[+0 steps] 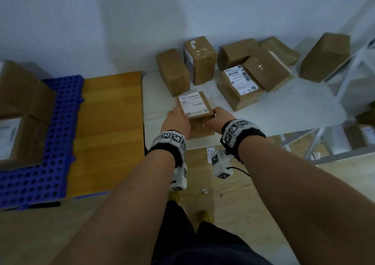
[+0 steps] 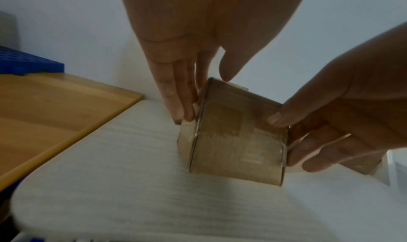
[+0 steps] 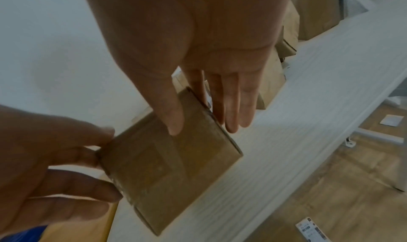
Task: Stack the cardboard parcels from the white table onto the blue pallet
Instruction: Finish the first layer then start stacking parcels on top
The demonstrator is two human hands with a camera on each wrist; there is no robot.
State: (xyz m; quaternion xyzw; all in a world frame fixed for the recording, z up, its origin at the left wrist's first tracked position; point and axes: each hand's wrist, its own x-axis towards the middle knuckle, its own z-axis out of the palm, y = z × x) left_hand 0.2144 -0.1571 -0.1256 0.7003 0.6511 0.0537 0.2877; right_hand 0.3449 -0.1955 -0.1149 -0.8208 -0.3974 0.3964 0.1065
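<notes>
A small cardboard parcel (image 1: 194,104) (image 2: 237,150) (image 3: 171,172) with a white shipping label on top is near the front left of the white table (image 1: 284,110). My left hand (image 1: 178,116) (image 2: 202,96) holds its left side, fingers down the side and thumb on the top edge. My right hand (image 1: 218,116) (image 3: 204,127) grips its right side, thumb on the near face. I cannot tell whether the parcel is off the surface. The blue pallet (image 1: 50,143) lies on the floor at the left and carries stacked parcels (image 1: 20,106).
Several more parcels (image 1: 239,86) crowd the back of the table by the wall. A wooden board (image 1: 109,126) lies between pallet and table. A white metal rack (image 1: 355,82) with a parcel (image 1: 324,57) stands at the right. Paper labels (image 1: 210,153) lie on the wooden floor.
</notes>
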